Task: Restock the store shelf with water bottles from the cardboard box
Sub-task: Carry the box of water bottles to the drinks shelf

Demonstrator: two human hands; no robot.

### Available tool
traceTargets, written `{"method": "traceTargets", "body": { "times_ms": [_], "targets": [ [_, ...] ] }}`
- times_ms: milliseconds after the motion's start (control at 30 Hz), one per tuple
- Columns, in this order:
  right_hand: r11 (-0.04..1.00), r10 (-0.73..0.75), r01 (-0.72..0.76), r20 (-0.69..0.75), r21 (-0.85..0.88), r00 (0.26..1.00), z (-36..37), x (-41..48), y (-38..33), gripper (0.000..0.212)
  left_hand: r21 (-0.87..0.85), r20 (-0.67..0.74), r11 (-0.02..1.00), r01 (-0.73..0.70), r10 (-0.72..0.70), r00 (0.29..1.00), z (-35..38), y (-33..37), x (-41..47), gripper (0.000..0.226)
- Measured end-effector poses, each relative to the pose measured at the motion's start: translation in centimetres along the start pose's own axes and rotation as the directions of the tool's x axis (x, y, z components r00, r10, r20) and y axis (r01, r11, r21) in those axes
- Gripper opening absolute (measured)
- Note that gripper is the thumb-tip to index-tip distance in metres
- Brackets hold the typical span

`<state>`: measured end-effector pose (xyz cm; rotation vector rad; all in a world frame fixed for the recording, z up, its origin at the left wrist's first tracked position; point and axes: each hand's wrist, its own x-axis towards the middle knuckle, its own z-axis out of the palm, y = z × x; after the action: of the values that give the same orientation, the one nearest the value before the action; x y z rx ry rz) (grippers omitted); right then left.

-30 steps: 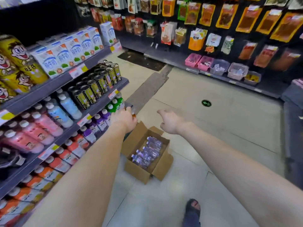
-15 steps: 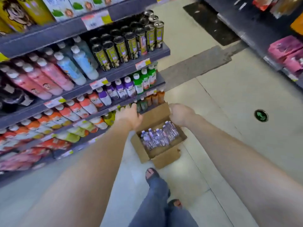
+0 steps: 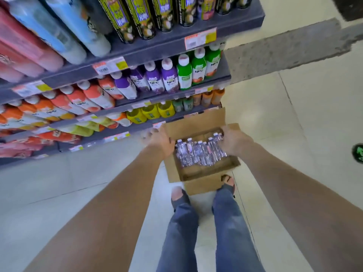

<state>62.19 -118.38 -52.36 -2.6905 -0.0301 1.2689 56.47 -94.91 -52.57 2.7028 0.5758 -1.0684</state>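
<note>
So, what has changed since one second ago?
Both hands came down to the cardboard box: the left hand at its left edge, the right hand over the water bottles. Whether either grips anything is unclear. The box stayed on the floor, bottles inside.

Above, you have dark cans (image 3: 145, 16) beside pale blue bottles (image 3: 78, 32) and pink bottles (image 3: 29, 50). Below them stand purple NFC bottles (image 3: 169, 77) with green NFC bottles (image 3: 184, 73) to their right and orange ones (image 3: 94, 95) to their left. Yellow bottles (image 3: 151, 111) sit lower still. Price tags (image 3: 200, 39) line the edges. Your jeans (image 3: 231, 222) and sandals (image 3: 179, 196) stand on the pale tiled floor (image 3: 294, 114), with a green floor sticker (image 3: 358, 153) at far right.
</note>
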Motion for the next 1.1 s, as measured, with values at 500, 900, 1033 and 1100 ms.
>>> {"method": "traceTargets", "body": {
  "times_ms": [500, 900, 1033, 1100],
  "targets": [
    [0.993, 0.077, -0.07, 0.069, -0.094, 0.995, 15.6, 30.5, 10.8, 0.055, -0.326, 0.088, 0.917, 0.228, -0.211, 0.974, 22.8, 3.3, 20.2, 0.054],
    [0.984, 0.172, -0.161, -0.159, 0.079, 0.972, 25.3, 41.4, 18.1, 0.115, -0.356, 0.065, 0.835, 0.42, -0.426, 0.902, 37.8, 0.8, 30.6, 0.105],
    [0.994, 0.112, -0.11, -0.235, 0.022, 0.965, 26.1, 41.3, 19.0, 0.11, -0.391, 0.002, 0.828, 0.401, -0.435, 0.9, 39.4, 0.9, 30.5, 0.107],
    [0.996, 0.091, -0.084, -0.25, 0.04, 0.964, 25.8, 40.9, 19.6, 0.099, -0.469, -0.027, 0.804, 0.365, -0.426, 0.904, 40.2, 0.7, 30.4, 0.106]
  ]
}}
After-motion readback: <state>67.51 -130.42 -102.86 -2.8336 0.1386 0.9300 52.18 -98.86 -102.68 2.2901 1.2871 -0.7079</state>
